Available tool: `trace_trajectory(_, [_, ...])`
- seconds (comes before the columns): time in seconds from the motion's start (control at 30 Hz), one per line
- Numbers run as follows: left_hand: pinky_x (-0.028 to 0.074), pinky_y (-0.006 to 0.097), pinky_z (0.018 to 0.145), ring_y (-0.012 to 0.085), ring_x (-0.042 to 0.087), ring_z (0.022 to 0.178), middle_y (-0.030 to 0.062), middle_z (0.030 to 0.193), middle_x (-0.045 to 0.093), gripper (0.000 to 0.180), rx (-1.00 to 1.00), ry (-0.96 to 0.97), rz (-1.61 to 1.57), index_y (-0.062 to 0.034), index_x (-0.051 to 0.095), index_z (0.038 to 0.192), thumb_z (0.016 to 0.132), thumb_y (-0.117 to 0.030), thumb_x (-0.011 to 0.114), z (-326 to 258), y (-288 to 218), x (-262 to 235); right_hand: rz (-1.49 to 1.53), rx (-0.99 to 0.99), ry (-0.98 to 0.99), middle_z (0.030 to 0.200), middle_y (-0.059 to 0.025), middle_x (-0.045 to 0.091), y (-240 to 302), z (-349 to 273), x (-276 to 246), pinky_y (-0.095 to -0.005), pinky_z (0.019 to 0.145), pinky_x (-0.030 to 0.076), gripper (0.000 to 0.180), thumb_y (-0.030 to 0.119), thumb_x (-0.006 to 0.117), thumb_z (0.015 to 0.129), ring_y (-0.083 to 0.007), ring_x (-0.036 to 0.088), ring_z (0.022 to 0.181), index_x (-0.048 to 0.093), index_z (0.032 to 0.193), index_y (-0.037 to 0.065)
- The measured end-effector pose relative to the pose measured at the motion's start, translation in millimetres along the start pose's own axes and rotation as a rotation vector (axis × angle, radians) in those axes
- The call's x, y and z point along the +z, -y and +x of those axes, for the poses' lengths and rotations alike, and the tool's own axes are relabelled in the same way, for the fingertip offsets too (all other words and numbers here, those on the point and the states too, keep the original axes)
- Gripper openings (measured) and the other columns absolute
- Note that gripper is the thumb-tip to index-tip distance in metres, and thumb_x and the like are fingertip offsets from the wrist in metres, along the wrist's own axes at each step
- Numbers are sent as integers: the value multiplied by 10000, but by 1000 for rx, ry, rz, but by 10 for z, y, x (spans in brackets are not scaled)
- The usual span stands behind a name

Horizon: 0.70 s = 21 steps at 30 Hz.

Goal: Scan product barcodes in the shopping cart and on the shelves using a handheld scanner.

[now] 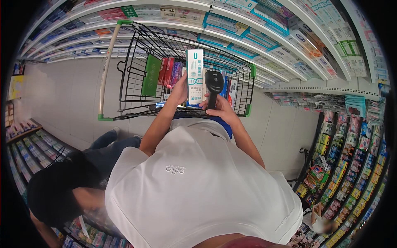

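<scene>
White-and-teal carton stands upright at upper centre of the frame, pinched along its edge by the left hand. Just beside it, the right hand is wrapped around a black barcode scanner, above the wire shopping cart.

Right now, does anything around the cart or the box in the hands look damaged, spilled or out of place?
Nothing stands out. The left hand holds a white-and-teal box upright, the right hand grips a black scanner, and boxes stand in the cart. No spill shows on the floor.
</scene>
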<state>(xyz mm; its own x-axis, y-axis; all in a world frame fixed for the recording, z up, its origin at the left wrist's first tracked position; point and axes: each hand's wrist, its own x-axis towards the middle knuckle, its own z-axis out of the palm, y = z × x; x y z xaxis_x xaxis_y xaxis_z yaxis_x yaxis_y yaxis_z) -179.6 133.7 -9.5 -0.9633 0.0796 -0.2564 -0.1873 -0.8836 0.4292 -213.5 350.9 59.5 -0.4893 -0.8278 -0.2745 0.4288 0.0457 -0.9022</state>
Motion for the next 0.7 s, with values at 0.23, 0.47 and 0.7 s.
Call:
trace_trajectory(0.23, [436, 404, 990, 232, 560, 1139, 123, 1258, 559, 500, 131, -52, 188, -46, 422, 1346, 913, -230, 594, -28, 32, -227, -11, -17, -4, 1068, -129, 651, 28, -18, 3, -321, 885, 470, 597, -17, 709, 766, -174, 603, 954, 437, 1295, 38])
trace_trajectory(0.47, [490, 375, 919, 231, 613, 1044, 136, 1162, 604, 486, 51, -161, 178, -20, 477, 1294, 849, -148, 626, -83, 17, -58, -29, -12, -5, 1063, -136, 655, 21, -1, -14, -332, 893, 466, 598, -6, 713, 766, -180, 604, 955, 432, 1293, 33])
trace_trajectory(0.7, [501, 340, 860, 220, 616, 1001, 136, 1123, 623, 500, 13, -79, 255, -16, 473, 1302, 841, -156, 610, -56, -81, -51, -50, -17, 12, 1060, -122, 650, 35, -3, -24, -329, 881, 474, 605, -10, 710, 766, -178, 598, 963, 431, 1301, 45])
